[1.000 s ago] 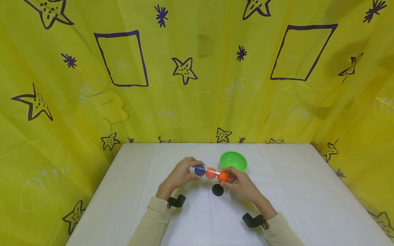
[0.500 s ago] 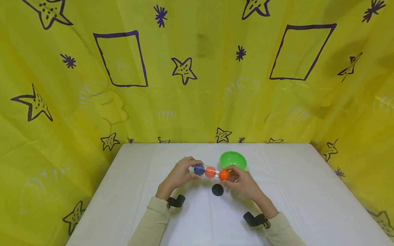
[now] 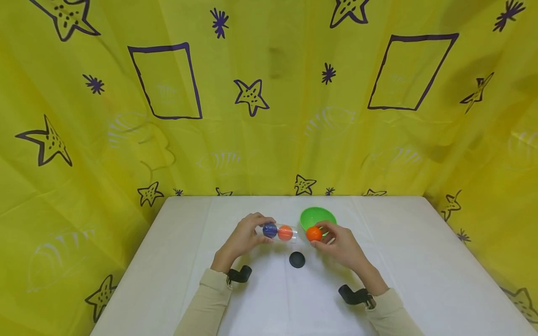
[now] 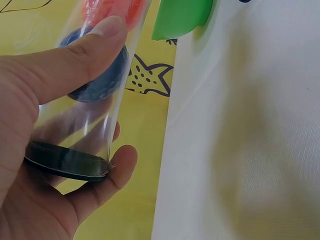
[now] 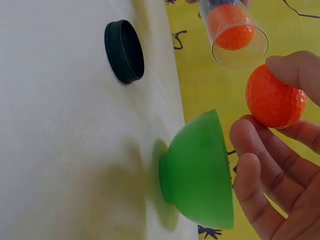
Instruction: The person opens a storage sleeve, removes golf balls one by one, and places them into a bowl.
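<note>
Fingers [image 5: 248, 145] of the right hand [image 3: 343, 246] are parted round the pinched orange ball [image 3: 314, 234], now drawn clear of the transparent tube [image 3: 278, 232] gripped by the left hand [image 3: 245, 234] above the bench [image 3: 193, 233], so only a reddish ball [image 3: 285, 233] and a blue ball [image 3: 270, 230] are left inside. A green bowl [image 3: 317, 218] is set towards the far edge, a dark cap [image 3: 297, 260] further from it.

A makeshift recording booth: yellow plastic-looking curtains [image 3: 277, 154], printed with purple-outlined starfish [image 3: 252, 96] and pale striped fish [image 3: 330, 122], hang behind and along both sides of a white-covered table [image 3: 420, 261]. Black wrist-worn cameras [image 3: 240, 274] suggest a filming set-up. The wider room cannot be made out.
</note>
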A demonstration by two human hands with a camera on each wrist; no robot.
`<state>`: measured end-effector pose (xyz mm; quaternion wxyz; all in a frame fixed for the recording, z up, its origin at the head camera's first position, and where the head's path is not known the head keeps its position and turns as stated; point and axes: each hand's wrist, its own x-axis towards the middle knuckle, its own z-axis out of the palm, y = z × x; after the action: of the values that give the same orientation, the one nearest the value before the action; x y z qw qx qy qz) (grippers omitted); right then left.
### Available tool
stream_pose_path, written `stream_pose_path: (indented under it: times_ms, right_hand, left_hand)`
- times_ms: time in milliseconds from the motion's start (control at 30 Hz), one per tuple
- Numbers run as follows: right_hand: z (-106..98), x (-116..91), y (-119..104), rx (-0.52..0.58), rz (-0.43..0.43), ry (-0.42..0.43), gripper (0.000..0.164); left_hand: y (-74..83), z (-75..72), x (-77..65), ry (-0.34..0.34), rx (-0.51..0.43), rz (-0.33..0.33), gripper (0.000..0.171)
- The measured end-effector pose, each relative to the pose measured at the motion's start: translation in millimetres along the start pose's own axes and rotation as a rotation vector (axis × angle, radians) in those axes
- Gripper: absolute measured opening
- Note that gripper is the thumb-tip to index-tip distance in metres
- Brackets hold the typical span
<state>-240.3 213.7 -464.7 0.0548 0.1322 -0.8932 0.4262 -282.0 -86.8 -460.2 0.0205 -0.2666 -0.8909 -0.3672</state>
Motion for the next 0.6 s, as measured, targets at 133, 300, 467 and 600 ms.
stream_pose_path:
  times_ms: [133, 300, 467, 600]
  right_hand:
    - [-3.1, 0.8, 3.9, 0.000, -0.009, 0.038, 0.041]
    - [-7.3, 1.3, 8.0, 0.015, -0.026, 0.069, 0.039]
    - [-11.6, 1.8, 12.9, 0.012, -0.024, 0.096, 0.040]
    - [-13.8, 2.6, 17.3, 0.000, -0.038, 0.130, 0.042]
  left_hand:
    - [-0.8, -0.7, -0.2, 0.001, -0.003, -0.008, 0.045]
    - [-0.6, -1.7, -0.3, -0.002, 0.003, -0.011, 0.045]
    - [0.5, -2.7, -0.7, -0.002, -0.011, -0.015, 0.045]
    - [0.0, -2.2, -1.2, 0.002, -0.020, -0.020, 0.045]
